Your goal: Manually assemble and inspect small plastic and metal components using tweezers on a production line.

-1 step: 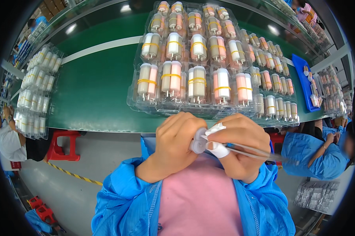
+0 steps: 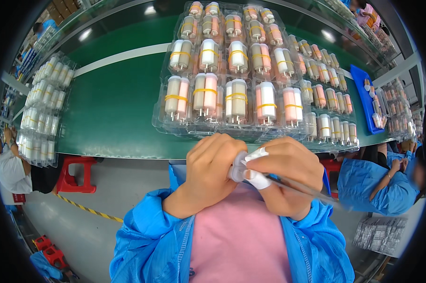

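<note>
My left hand (image 2: 213, 167) is closed around a small pale grey-white plastic piece with a rounded, lobed end (image 2: 238, 166), in front of my chest. Most of that piece is hidden by my fingers. My right hand (image 2: 288, 172) pinches thin metal tweezers (image 2: 300, 187), whose shaft runs out to the lower right and is blurred. White tape wraps the thumb and a fingertip of this hand, which meet at the pale piece. The tweezers' tips cannot be made out. Just beyond both hands stands a stack of clear plastic trays (image 2: 175, 127) holding banded pairs of white, grey and pink cylinders (image 2: 206, 94).
More filled clear trays stand at the right (image 2: 335, 132) and far left (image 2: 38, 118) of the green table (image 2: 114, 108). A blue tray (image 2: 363, 94) lies at the right. Co-workers sit on both sides, one in a blue sleeve (image 2: 368, 184). A red stool (image 2: 78, 174) stands at left.
The tweezers' outer end has swung slightly lower and toward me. My right fingertips have shifted a little to the left against the pale piece, while my left hand stays nearly still.
</note>
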`<state>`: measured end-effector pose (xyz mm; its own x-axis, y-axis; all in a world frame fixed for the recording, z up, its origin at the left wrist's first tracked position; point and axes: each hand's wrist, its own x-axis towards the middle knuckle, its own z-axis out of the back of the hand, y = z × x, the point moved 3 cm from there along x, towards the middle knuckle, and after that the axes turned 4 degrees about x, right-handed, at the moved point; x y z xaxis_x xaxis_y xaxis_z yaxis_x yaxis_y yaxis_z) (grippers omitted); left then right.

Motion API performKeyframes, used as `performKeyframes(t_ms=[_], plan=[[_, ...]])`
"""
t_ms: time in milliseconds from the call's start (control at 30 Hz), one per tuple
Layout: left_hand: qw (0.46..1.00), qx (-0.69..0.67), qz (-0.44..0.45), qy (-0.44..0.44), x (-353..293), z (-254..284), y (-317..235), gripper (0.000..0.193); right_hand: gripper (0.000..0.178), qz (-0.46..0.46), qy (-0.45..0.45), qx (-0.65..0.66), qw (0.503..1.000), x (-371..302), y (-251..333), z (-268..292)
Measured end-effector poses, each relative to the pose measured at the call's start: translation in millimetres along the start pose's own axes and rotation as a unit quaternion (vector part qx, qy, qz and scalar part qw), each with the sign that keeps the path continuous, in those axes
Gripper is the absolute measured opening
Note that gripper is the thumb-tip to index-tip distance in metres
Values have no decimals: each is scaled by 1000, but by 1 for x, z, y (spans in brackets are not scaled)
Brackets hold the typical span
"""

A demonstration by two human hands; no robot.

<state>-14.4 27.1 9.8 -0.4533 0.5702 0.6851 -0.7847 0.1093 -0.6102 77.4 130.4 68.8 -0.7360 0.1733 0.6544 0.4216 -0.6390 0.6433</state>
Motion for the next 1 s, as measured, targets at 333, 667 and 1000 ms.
performKeyframes(t_ms=[333,667,1000], plan=[[917,-344,194,51,-8,1,3,45,20,-177,-135,194,955,-19,-9,4],[916,-320,237,43,-10,-11,3,49,21,-122,-91,152,977,-19,-16,3],[986,-105,128,11,5,-1,-5,34,18,-65,-41,100,992,-11,-7,-4]])
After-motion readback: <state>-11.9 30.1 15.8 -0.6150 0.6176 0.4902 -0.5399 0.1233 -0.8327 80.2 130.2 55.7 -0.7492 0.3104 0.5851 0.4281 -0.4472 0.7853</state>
